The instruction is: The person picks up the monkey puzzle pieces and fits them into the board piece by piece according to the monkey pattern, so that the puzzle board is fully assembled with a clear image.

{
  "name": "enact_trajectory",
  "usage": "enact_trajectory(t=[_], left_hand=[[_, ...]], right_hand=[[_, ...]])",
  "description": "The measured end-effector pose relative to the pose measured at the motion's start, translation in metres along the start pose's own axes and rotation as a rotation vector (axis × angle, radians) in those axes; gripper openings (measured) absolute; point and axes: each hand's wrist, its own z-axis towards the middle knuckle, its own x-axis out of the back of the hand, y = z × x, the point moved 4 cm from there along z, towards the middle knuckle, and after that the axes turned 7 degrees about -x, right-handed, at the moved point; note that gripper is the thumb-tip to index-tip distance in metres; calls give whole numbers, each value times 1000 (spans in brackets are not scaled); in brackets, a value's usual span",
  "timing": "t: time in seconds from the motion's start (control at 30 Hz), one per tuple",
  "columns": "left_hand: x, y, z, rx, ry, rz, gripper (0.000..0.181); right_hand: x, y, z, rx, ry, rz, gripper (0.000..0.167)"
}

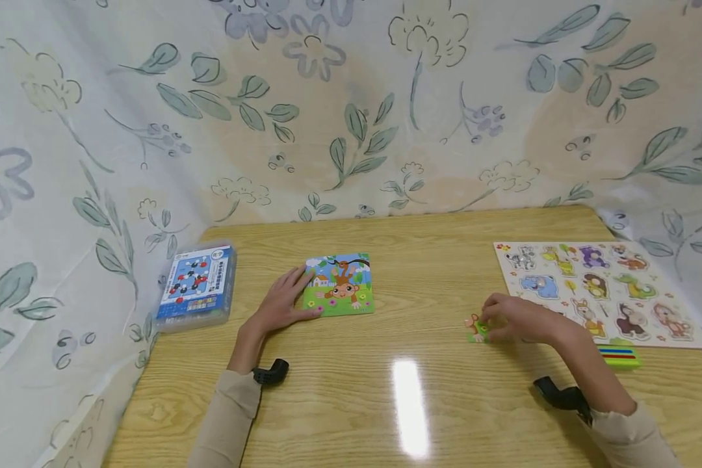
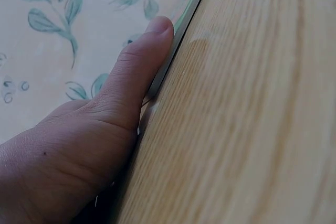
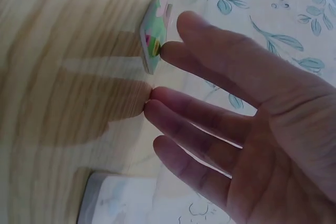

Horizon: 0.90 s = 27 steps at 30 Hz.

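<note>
A square monkey puzzle board (image 1: 342,286) lies flat on the table. My left hand (image 1: 283,300) rests at its left side, fingers on the left edge and thumb along the near edge. The left wrist view shows that thumb (image 2: 142,56) extended against the board's thin side. Right of the board lies a small puzzle piece (image 1: 475,330) with a brown and green print. My right hand (image 1: 517,318) is over its right side. In the right wrist view the index fingertip touches the piece (image 3: 156,30), and the other fingers are spread and loosely bent.
An animal peg puzzle board (image 1: 567,286) lies at the right, with a green case (image 1: 620,357) holding coloured sticks by its near edge. On the left stands a clear box with a blue molecule-model label (image 1: 195,283). Floral cloth (image 1: 351,110) hangs behind the table (image 1: 339,403).
</note>
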Motion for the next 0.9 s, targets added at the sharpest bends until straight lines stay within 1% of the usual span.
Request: enact_trajectory(t=[0.1, 0.2, 0.43, 0.57, 0.8, 0.9], left_hand=[[0, 0, 0, 0, -1, -1, 94], [0, 0, 0, 4, -6, 1, 94], [1, 2, 0, 11, -16, -2, 94], [1, 3, 0, 14, -17, -1, 94], [1, 3, 0, 15, -19, -1, 94], [1, 3, 0, 10, -13, -5, 94]], right_hand=[[-3, -3, 0, -10, 8, -14, 28], [-5, -6, 1, 0, 29, -47, 30], [-7, -13, 4, 50, 92, -96, 24], [-9, -16, 7, 73, 126, -134, 24], [-12, -18, 11, 45, 150, -174, 26], [-12, -20, 12, 47, 160, -191, 26]])
